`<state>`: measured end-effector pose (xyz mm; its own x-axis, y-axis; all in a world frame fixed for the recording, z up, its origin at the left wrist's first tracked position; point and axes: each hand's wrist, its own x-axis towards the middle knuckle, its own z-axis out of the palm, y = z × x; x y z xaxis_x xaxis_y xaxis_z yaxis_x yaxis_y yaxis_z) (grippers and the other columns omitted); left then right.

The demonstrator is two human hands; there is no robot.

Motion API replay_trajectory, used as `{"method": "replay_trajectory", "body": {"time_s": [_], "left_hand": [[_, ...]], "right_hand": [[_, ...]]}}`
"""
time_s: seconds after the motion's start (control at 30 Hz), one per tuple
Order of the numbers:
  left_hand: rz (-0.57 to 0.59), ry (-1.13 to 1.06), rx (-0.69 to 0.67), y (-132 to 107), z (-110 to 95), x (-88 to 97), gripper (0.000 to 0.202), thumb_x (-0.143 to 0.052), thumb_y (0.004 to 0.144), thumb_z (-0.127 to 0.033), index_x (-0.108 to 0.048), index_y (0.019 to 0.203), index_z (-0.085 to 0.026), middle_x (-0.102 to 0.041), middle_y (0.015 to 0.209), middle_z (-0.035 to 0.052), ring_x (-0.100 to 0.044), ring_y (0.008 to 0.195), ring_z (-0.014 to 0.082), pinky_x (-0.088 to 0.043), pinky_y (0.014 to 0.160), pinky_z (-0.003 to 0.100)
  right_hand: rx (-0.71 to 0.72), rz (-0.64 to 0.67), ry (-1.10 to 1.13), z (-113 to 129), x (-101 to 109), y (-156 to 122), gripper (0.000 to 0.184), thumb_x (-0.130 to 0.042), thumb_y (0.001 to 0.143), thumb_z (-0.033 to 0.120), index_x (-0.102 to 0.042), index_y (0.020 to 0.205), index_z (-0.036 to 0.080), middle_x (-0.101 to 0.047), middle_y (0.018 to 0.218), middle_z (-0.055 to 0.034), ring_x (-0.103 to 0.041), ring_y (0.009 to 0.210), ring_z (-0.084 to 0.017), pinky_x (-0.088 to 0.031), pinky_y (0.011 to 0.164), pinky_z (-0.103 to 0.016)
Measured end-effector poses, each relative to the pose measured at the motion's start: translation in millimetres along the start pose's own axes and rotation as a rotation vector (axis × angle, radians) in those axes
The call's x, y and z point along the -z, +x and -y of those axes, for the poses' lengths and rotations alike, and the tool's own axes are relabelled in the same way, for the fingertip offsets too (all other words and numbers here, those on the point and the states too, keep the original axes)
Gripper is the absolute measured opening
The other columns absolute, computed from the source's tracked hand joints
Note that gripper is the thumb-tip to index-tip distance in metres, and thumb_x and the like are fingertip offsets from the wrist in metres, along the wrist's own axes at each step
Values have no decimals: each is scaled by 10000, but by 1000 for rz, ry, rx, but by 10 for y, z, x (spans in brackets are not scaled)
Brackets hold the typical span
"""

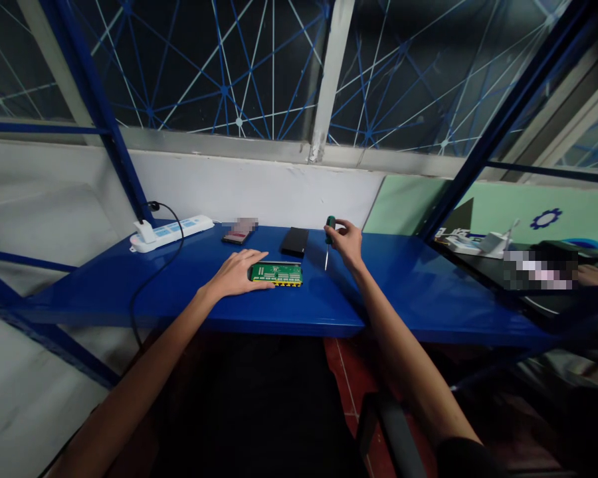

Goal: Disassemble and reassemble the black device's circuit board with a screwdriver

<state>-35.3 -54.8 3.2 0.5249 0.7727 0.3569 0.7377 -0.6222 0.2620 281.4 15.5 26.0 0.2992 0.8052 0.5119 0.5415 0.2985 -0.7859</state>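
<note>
Left hand [232, 273] grips a circuit board [279, 273], right hand [347, 240] a screwdriver [331, 222] clear of it, apparent setup demanding precise aim next

Your left hand [232, 272] sits low, gripping, thumb along the near side, fingers bunched on the far side. Left forearm [172, 335] bare, slanting up from lower left, wrist close to straight. Your right hand [346, 240] is higher and well apart from the left, thumb and index pinched, fingers toward the left. Right forearm [403, 345] bare, slanting up from lower right.
</note>
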Motion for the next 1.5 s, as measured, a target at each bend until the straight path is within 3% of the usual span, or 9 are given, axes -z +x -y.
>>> {"method": "replay_trajectory", "body": {"time_s": [0.17, 0.33, 0.5, 0.67, 0.93, 1.27, 1.5], "left_hand": [[52, 19, -66, 41, -19, -92, 898, -590, 740, -753, -418, 1462, -246, -512, 1425, 137, -473, 1281, 353, -371, 1014, 509], [54, -11, -54, -10, -42, -103, 774, -565, 805, -697, -482, 1420, -235, -522, 1402, 133, -517, 1227, 336, -413, 987, 479], [42, -30, -108, -46, -59, -68, 594, -601, 818, -627, -608, 1298, -277, -563, 1340, 85, -553, 1172, 302, -445, 965, 449], [37, -67, -161, -52, -58, -58, 574, -638, 783, -626, -650, 1239, -279, -601, 1260, 87, -596, 1090, 278, -482, 913, 424], [20, -83, -167, -50, -77, -52, 556, -653, 777, -612, -661, 1218, -274, -616, 1223, 90, -601, 1065, 277, -477, 925, 435], [10, -67, -191, -46, -61, -72, 545, -661, 785, -599, -657, 1210, -258, -620, 1203, 82, -591, 1063, 262, -451, 939, 412], [14, -50, -176, -38, -64, -66, 551, -663, 790, -591, -650, 1220, -246, -615, 1214, 85, -583, 1073, 268, -451, 926, 411]], "right_hand": [[62, -64, 167, 187, -150, 32, 482, -602, 763, 452, -633, 1113, 122, -593, 595, 14, -565, 453, -136, -482, 538, -286], [54, -15, 148, 281, -280, -27, 424, -591, 777, 446, -613, 1086, 156, -628, 676, -2, -570, 464, -128, -484, 538, -285], [94, 14, 134, 329, -228, -158, 404, -597, 796, 446, -598, 1091, 171, -642, 728, -20, -562, 473, -121, -483, 550, -297], [93, 27, 140, 350, -222, -204, 447, -585, 820, 479, -576, 1141, 169, -647, 725, -39, -590, 514, -150, -490, 565, -323], [175, 147, 222, 367, -364, -293, 476, -587, 831, 506, -540, 1189, 197, -681, 760, -32, -632, 586, -151, -500, 583, -301], [238, 141, 215, 326, -433, -302, 394, -630, 816, 485, -558, 1098, 220, -676, 714, -3, -655, 565, -156, -496, 561, -290], [181, 124, 338, 386, -393, -302, 416, -657, 792, 512, -573, 1072, 215, -655, 654, -2, -600, 507, -138, -469, 484, -278]]}}
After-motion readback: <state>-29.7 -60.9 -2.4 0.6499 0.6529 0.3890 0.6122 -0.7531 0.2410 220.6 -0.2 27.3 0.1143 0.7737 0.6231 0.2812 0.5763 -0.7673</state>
